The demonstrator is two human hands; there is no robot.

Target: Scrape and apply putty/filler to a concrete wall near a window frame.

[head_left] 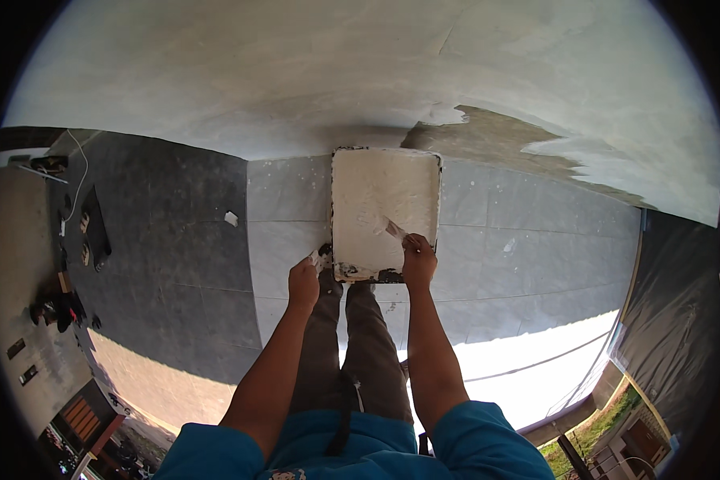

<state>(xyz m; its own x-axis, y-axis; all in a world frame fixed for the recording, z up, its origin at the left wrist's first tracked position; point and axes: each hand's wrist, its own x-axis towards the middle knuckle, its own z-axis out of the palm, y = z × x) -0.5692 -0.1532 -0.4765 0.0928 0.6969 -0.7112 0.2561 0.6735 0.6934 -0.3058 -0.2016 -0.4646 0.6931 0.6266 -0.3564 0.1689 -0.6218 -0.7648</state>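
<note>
Between my arms stands a rectangular tub [334,192] with a dark, smeared rim, full of off-white paste [380,176]. My right hand [419,260] is closed around a putty knife [395,230] over the tub's lower right part. The knife's blade reaches into the paste, where the surface is disturbed. Beside the tub's lower left corner, my left hand [303,283] is closed on a small white-smeared tool [315,258]; its exact kind is hard to make out. My legs [316,352] are just below the tub.
A pale coated wall [280,72] rises beyond the tub, with a bare grey-brown patch [496,140] at right. Grey sheeting [488,216] with white spots covers the floor. A white scrap [231,218] lies on the dark floor at left. Black plastic [672,304] hangs at far right.
</note>
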